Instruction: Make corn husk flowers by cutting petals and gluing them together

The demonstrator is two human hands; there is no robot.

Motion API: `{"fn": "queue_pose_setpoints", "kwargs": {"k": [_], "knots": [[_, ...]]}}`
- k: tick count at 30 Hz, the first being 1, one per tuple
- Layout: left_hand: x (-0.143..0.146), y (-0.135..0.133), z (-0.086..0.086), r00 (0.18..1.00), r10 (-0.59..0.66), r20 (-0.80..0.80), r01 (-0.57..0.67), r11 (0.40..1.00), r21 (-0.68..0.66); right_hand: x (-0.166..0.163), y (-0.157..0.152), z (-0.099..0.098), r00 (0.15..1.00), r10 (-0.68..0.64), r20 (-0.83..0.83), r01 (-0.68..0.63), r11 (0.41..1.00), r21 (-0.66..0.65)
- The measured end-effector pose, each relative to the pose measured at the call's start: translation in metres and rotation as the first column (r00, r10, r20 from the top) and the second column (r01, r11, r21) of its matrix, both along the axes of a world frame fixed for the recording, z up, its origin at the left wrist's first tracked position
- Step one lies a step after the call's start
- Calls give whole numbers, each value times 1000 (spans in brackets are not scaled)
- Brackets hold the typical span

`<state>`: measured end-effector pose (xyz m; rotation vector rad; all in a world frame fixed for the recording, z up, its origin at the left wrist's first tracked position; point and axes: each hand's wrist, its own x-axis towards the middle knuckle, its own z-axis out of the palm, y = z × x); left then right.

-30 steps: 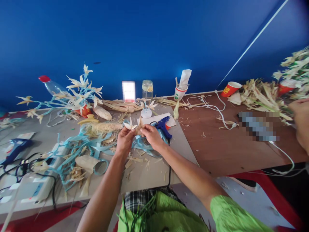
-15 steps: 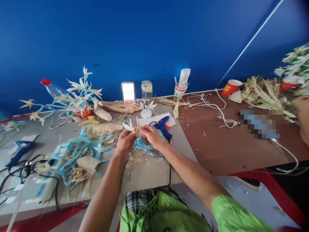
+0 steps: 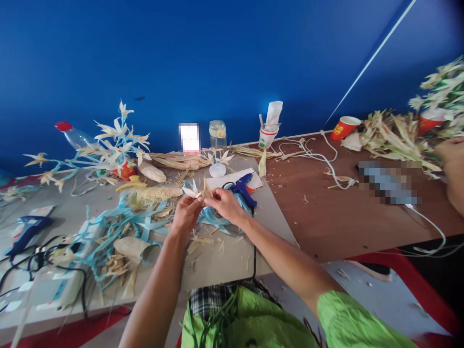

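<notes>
- Your left hand (image 3: 186, 215) sits just left of the frame's centre, with its fingertips pinched on the lower edge of a pale husk flower (image 3: 195, 191).
- Your right hand (image 3: 226, 205) meets it from the right. Its thumb and forefinger are closed on the same husk flower, so both hands grasp it together, lifted slightly off the surface, just above the middle of the frame.
- A deep blue wall (image 3: 217, 58) fills the whole upper half.
- A brown table (image 3: 344, 222) spreads across the right side, and a white cable (image 3: 321, 158) loops over it.
- A grey board (image 3: 224, 263) lies under your hands at centre and left, littered with husk scraps.
- A heap of dry husks (image 3: 387, 137) lies at the upper right, and another person's hand (image 3: 453, 169) shows at the right edge beside it.
- A branch of finished flowers (image 3: 112, 140) on pale blue stems stands at the upper left.
- A tangle of light blue ribbon (image 3: 134, 222) lies left of your left hand and reaches under both hands.
- A blue glue gun (image 3: 242, 187) rests just beyond your right hand.
- A paper cup (image 3: 266, 139) holding a white tissue stands near the wall, above centre.
- A red cup (image 3: 344, 128) lies tipped at the upper right.
- A glass jar (image 3: 217, 135) stands left of the paper cup.
</notes>
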<state>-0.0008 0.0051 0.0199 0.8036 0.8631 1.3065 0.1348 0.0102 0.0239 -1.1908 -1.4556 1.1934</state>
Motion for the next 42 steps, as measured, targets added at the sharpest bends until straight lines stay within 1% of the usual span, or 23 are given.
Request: {"fn": "queue_pose_setpoints", "kwargs": {"k": [3, 5, 8, 11, 16, 18, 20, 21, 24, 26, 29, 31, 33, 34, 36, 37, 38, 39, 40, 41, 42], "knots": [[-2, 0, -1, 1000, -22, 20, 23, 999, -31, 2, 1, -1, 998, 46, -33, -47, 998, -34], [-3, -1, -2, 997, -59, 54, 61, 997, -50, 4, 1, -1, 987, 107, -117, -117, 990, -80], [-5, -2, -2, 988, -109, 112, 117, 991, -71, 6, 2, 1, 940, 181, -288, -231, 961, -150], [-6, -3, -2, 978, -154, 141, 164, 984, -68, 9, 3, 5, 883, 201, -424, -309, 929, -203], [-9, -6, 0, 964, -212, 160, 222, 974, -44, 14, 3, 11, 814, 246, -526, -434, 860, -269], [-11, -7, 3, 958, -208, 198, 214, 977, -10, 17, 4, 13, 781, 228, -582, -459, 841, -285], [-14, -7, 6, 955, -179, 235, 176, 984, 37, 21, 7, 13, 753, 169, -636, -443, 845, -299], [-15, -7, 7, 958, -157, 238, 149, 987, 55, 23, 9, 13, 750, 132, -648, -414, 858, -304], [-17, -4, 6, 968, -111, 226, 97, 993, 72, 29, 15, 11, 770, 47, -637, -304, 904, -301], [-18, -1, 4, 957, -96, 274, 76, 994, 83, 35, 20, 11, 762, -11, -648, -240, 924, -297], [-20, 3, 3, 928, -37, 371, 4, 996, 89, 45, 26, 10, 721, -104, -685, -128, 952, -279], [-21, 6, 2, 924, 23, 381, -57, 995, 77, 48, 28, 10, 741, -128, -659, -57, 966, -251], [-21, 7, 1, 939, 80, 334, -109, 992, 68, 44, 26, 7, 830, -100, -549, -22, 977, -211], [-20, 8, 1, 951, 109, 291, -133, 989, 64, 39, 24, 5, 890, -71, -450, -14, 983, -183], [-16, 9, -2, 967, 169, 189, -184, 981, 65, 27, 17, 1, 984, -29, -174, 15, 997, -77], [-14, 9, -4, 971, 193, 140, -204, 977, 69, 20, 13, 0, 997, -71, -43, 71, 997, 12], [-12, 9, -6, 973, 207, 99, -215, 974, 73, 14, 9, -2, 987, -154, 37, 148, 981, 123], [-9, 8, -7, 975, 210, 67, -215, 974, 78, 9, 6, -2, 975, -207, 80, 186, 958, 218], [-6, 8, -8, 978, 202, 46, -205, 975, 83, 4, 2, -3, 972, -211, 99, 177, 945, 275], [-4, 7, -9, 982, 187, 33, -190, 978, 87, 1, 0, -2, 976, -193, 104, 155, 942, 297], [-1, 6, -10, 985, 172, 27, -174, 981, 90, -1, -2, -2, 982, -156, 105, 120, 950, 288]]}}
